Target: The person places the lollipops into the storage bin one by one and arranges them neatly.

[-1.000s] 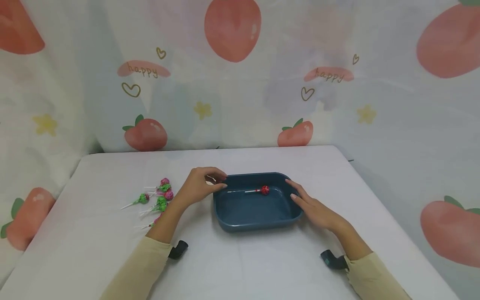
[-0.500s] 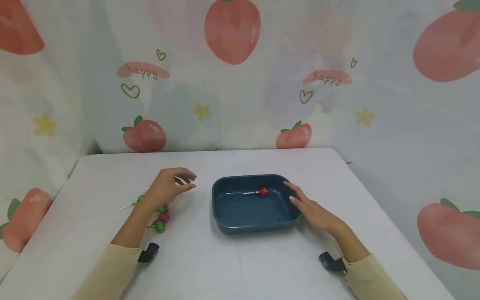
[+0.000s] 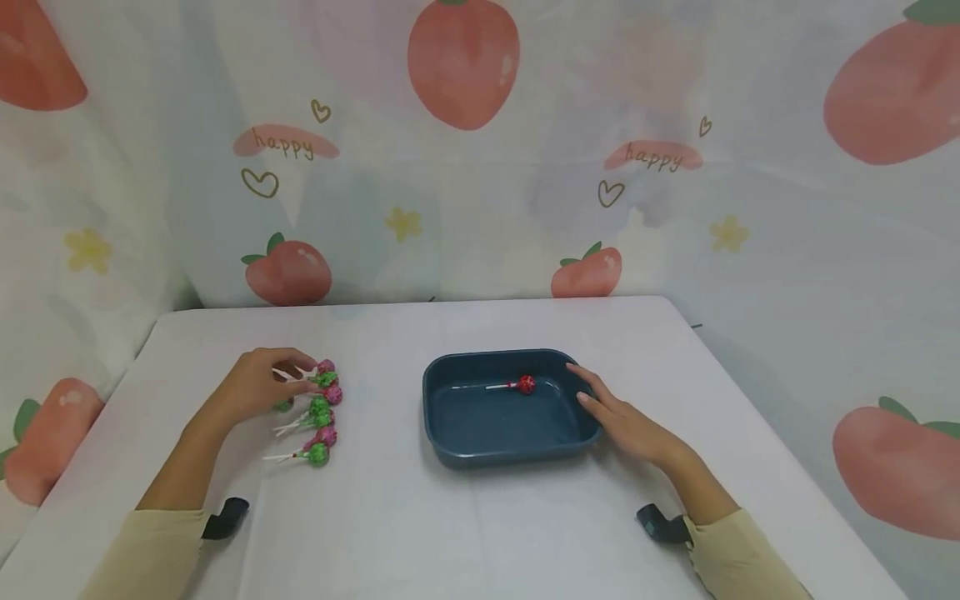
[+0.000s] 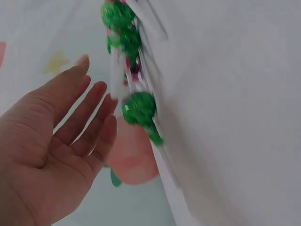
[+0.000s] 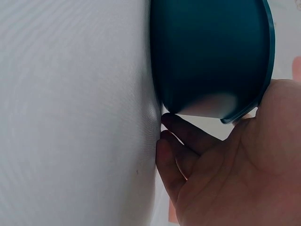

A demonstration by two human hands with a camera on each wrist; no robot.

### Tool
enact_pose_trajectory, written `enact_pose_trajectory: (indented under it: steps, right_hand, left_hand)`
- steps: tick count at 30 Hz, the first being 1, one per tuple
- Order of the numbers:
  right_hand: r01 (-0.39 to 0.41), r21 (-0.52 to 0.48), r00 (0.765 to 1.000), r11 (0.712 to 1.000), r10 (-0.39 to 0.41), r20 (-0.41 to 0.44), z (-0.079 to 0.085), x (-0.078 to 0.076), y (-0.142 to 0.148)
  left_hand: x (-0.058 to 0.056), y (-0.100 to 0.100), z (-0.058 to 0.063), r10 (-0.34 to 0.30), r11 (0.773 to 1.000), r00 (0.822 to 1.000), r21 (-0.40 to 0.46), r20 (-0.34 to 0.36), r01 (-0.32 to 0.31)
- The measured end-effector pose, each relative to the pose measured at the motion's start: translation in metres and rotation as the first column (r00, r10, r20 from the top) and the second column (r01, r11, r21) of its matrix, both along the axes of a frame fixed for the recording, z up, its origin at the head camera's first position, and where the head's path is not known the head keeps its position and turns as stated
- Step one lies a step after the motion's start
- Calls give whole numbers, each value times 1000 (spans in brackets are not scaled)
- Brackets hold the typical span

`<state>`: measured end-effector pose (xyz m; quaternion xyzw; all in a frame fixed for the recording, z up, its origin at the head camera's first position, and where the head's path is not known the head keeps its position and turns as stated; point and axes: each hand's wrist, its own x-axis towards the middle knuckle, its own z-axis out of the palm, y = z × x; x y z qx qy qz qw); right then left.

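Several lollipops with green and pink heads lie on the white table at the left, their white sticks pointing left; the front one is a green lollipop. My left hand hovers at the back of this group, fingertips by the sticks. In the left wrist view its fingers are apart and loosely bent, holding nothing, beside a green lollipop. A dark blue basin stands at the centre, with a red lollipop inside. My right hand holds the basin's right side, thumb over the rim, other fingers low outside.
Each wrist wears a black camera mount, the left one and the right one. A peach-print cloth hangs behind the white table and along its sides.
My left hand has moved left from the basin's left rim to the lollipop group. My right hand stays at the basin, and the red lollipop lies unmoved inside.
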<state>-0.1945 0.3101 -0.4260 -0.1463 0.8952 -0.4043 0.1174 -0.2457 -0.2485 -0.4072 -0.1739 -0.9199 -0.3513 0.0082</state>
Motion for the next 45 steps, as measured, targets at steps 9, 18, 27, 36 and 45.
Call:
enact_pose_trajectory:
  steps: [9, 18, 27, 36, 45]
  right_hand:
    - [10, -6, 1000, 1000, -10, 12, -1, -1, -1]
    - [5, -12, 1000, 1000, -5, 19, -1, 0, -1]
    - [14, 6, 1000, 1000, -14, 7, -2, 1, 0]
    - [11, 6, 1000, 1000, -11, -3, 0, 0, 1]
    - [10, 2, 1000, 1000, -10, -7, -1, 1, 1]
  left_hand:
    - [11, -35, -4, 17, 998, 999, -68, 41, -14]
    - [17, -55, -10, 0, 996, 998, -84, 66, 6]
    - [21, -63, -10, -7, 997, 994, -74, 112, 16]
    - [19, -64, -12, -2, 997, 994, -82, 108, 11]
    - [14, -49, -18, 2, 996, 995, -87, 96, 7]
